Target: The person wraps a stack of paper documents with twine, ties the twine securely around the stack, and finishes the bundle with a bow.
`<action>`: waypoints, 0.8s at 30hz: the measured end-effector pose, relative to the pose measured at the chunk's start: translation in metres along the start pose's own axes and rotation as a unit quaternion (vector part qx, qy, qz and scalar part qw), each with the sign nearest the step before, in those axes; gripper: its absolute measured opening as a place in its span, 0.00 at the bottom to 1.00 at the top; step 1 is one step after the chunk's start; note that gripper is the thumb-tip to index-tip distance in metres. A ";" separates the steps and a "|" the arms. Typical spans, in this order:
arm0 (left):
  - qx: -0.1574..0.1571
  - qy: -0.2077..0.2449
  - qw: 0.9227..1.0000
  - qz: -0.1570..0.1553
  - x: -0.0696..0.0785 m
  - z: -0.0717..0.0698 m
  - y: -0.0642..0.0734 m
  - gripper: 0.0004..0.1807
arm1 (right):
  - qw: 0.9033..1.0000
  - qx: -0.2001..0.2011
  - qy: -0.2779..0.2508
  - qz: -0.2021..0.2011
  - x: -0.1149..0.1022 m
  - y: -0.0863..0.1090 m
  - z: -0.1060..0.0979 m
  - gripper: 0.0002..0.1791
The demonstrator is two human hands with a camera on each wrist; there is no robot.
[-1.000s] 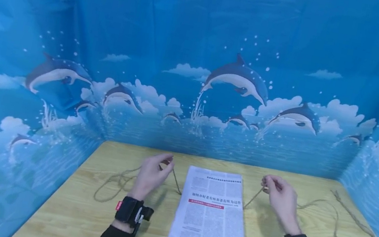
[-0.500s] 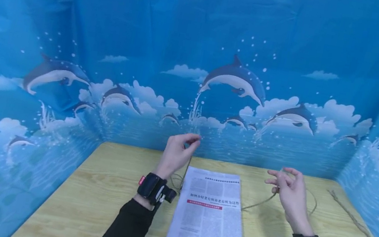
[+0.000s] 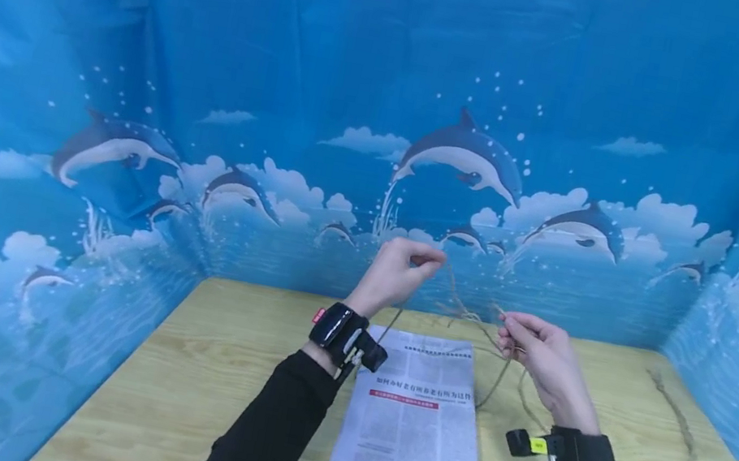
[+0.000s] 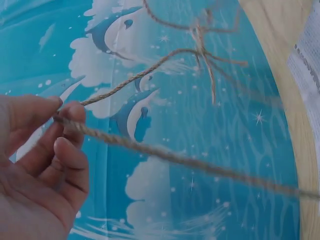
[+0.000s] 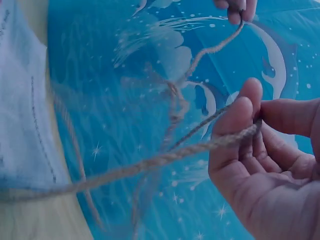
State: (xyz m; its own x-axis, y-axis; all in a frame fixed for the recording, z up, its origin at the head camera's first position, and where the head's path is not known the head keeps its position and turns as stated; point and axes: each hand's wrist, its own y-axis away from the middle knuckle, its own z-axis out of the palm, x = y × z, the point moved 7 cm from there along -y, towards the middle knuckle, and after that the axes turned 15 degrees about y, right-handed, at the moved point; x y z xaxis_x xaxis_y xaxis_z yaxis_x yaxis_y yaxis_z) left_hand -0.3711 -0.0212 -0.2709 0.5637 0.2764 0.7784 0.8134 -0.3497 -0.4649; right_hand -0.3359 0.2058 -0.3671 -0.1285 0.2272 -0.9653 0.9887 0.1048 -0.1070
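Observation:
A stack of newspapers (image 3: 409,444) lies on the table, with brown twine (image 3: 492,384) coming out from its left and right sides. Above its far end, my left hand (image 3: 399,275) pinches the twine between thumb and fingertips. My right hand (image 3: 543,358) is lower and to the right, gripping another part of the twine. In the left wrist view, the twine (image 4: 175,159) runs taut from the fingertips toward the stack. Between the hands hangs a small tangle of twine (image 4: 201,42) with loose ends. The right wrist view has the twine (image 5: 165,160) bent around the pinching fingers.
A loose tail of twine (image 3: 684,426) curves over the right side of the wooden table (image 3: 177,394). Behind and beside the table hangs a blue curtain (image 3: 341,52) printed with dolphins. Each wrist wears a strapped black camera.
My left hand has risen and moved right, over the stack's far end, drawing the twine up. The right hand's fingers loosened, then closed on the twine again. The tail at right has been pulled in.

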 end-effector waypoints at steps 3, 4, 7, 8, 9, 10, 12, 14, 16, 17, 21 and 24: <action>-0.003 0.008 1.000 -0.020 -0.002 0.005 -0.003 0.13 | 1.000 0.007 0.005 -0.012 -0.004 -0.002 0.002 0.17; 0.000 0.012 1.000 -0.026 -0.003 0.006 -0.004 0.13 | 1.000 0.011 -0.001 -0.016 -0.005 -0.002 0.001 0.16; 0.015 0.030 0.999 -0.042 -0.006 0.006 -0.008 0.14 | 0.999 0.024 -0.028 -0.028 -0.008 -0.001 -0.006 0.12; 0.023 0.038 0.998 -0.047 -0.007 0.005 -0.009 0.14 | 0.998 0.026 -0.040 -0.032 -0.008 0.000 -0.008 0.11; 0.030 0.048 0.997 -0.050 -0.008 0.004 -0.010 0.13 | 0.998 0.030 -0.053 -0.033 -0.009 0.001 -0.011 0.11; 0.035 0.052 0.997 -0.051 -0.008 0.004 -0.012 0.13 | 0.997 0.032 -0.067 -0.033 -0.009 0.001 -0.013 0.11; 0.037 0.059 0.996 -0.054 -0.009 0.006 -0.014 0.12 | 0.995 0.035 -0.088 -0.027 -0.009 0.002 -0.015 0.11; 0.031 0.062 0.996 -0.056 -0.009 0.009 -0.014 0.12 | 0.994 0.034 -0.098 -0.017 -0.008 0.003 -0.014 0.10; 0.020 0.062 0.996 -0.057 -0.007 0.012 -0.014 0.12 | 0.995 0.028 -0.095 -0.005 -0.007 0.002 -0.011 0.11; 0.015 0.063 0.996 -0.057 -0.006 0.014 -0.014 0.12 | 0.996 0.026 -0.090 -0.002 -0.006 0.002 -0.009 0.11; 0.015 0.072 0.996 -0.054 -0.001 0.018 -0.013 0.11 | 0.998 0.016 -0.068 -0.002 -0.005 0.001 -0.002 0.13; 0.008 0.077 0.996 -0.048 0.002 0.023 -0.013 0.11 | 0.998 0.012 -0.060 -0.012 -0.005 0.001 0.000 0.14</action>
State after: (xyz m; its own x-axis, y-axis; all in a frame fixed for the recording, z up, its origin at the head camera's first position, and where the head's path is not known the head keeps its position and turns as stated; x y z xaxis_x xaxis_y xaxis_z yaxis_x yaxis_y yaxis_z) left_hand -0.3775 0.0048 -0.2727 0.4564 0.1674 0.8739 0.8650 -0.3139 -0.3916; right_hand -0.3344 0.2051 -0.3626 -0.1429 0.1078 -0.9838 0.9873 0.0855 -0.1341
